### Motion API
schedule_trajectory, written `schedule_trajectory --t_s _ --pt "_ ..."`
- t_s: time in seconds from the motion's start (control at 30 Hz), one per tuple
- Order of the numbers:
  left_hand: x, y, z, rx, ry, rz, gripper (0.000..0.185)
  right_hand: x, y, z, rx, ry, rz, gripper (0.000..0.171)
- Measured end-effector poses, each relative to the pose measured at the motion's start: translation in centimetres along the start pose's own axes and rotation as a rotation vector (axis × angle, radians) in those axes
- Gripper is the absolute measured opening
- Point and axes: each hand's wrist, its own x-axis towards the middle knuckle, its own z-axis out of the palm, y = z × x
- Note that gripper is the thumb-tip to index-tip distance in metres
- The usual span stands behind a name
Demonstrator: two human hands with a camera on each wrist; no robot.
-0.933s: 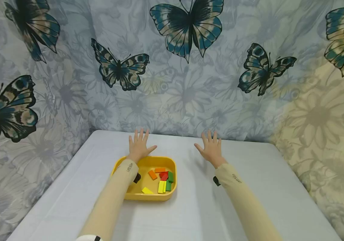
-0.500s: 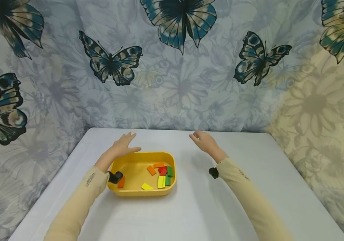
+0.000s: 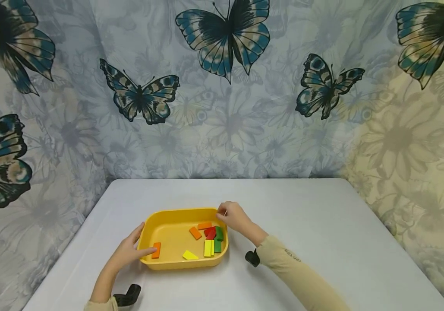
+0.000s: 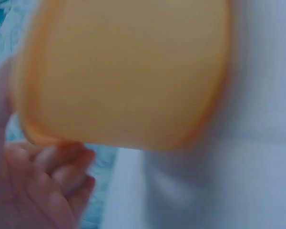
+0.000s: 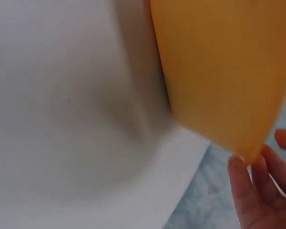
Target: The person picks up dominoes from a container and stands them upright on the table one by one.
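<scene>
A yellow plastic tray (image 3: pixel 184 266) sits on the white table, holding several small coloured blocks. My left hand (image 3: pixel 126 250) grips its left side, the thumb reaching over the rim beside an orange block (image 3: pixel 156 250) and the fingers along the outer wall. At the far right corner, my right hand (image 3: pixel 239 218) holds the rim with bent fingers. In the right wrist view its fingertips (image 5: pixel 238 164) meet the tray corner (image 5: pixel 250 152). The left wrist view is blurred; there the tray's outer side (image 4: pixel 128 76) fills the upper part, with curled fingers (image 4: pixel 69 174) at its edge.
Inside the tray, red blocks (image 3: pixel 210 234), green blocks (image 3: pixel 218 246) and yellow blocks (image 3: pixel 208 248) cluster at the right. A yellow wedge (image 3: pixel 189 255) lies near the front wall. Behind the white table (image 3: pixel 303 216) hangs cloth (image 3: pixel 233 129) printed with butterflies.
Both hands were spread above the table, the left over the tray. They have come down and in, the left to the tray's left side, the right to its far right corner.
</scene>
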Motion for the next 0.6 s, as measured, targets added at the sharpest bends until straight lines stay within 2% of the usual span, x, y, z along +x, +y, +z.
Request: schedule_trajectory --t_s 0.1,0.2,0.37,0.5,0.6 --pt "-0.8 -2.0 1.4 -0.278 0.04 0.024 0.083 -0.1 -0.8 2.0 -0.048 0.081 -0.033 0.006" --pt "-1.3 -3.1 2.4 -0.437 0.073 0.064 0.073 0.1 -1.9 3.8 -0.01 0.071 -0.038 0.007" --pt "-1.3 -3.4 2.7 -0.483 0.106 0.15 0.064 0.9 -3.0 6.3 0.069 -0.057 0.093 0.018" --pt "-0.7 -3.3 2.3 -0.494 0.097 0.183 0.064 1.5 -3.1 7.2 0.071 -0.146 0.201 0.025" --pt "0.0 -3.4 2.0 -0.482 0.104 0.192 0.063 2.1 -3.0 7.4 0.006 -0.181 0.216 0.028"
